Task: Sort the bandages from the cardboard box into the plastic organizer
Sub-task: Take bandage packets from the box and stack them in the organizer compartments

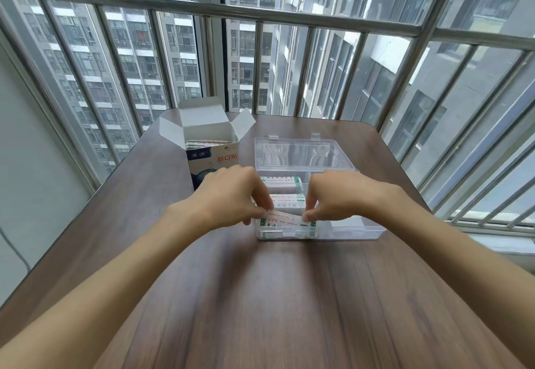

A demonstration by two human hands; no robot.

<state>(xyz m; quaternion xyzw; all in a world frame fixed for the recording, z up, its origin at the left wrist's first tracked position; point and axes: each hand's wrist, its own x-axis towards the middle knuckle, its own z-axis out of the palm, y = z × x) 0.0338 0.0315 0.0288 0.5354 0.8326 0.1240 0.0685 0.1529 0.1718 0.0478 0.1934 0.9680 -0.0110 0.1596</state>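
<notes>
Holding one stack of bandages (285,219) by its two ends, the left hand (231,195) pinches the left end and the right hand (341,195) pinches the right end, so each grip is closed on this stack and not released. The stack lies a little tilted over the nearest left compartment of the organizer (362,231), at the top of that compartment, and I cannot tell if its bottom already rests inside. Behind it, in the same left column of the organizer, two more compartments each carry a stack: one in the middle (289,199) and one at the far end (280,182). To my judgement, the left column is therefore almost filled and this third stack is the step in hand. The right side of the organizer looks clear and without bandages, though the right hand hides a part of it. The lid (301,154) lies open behind the organizer, flat on the counter (260,296). The box (212,160) stands to the left of the organizer, just behind the left hand, with its flaps open, and some bandages (208,143) show inside near the top. So the task seems about in the middle: some stacks are sorted, but the box is not yet emptied, and how many are left inside I cannot see.
</notes>
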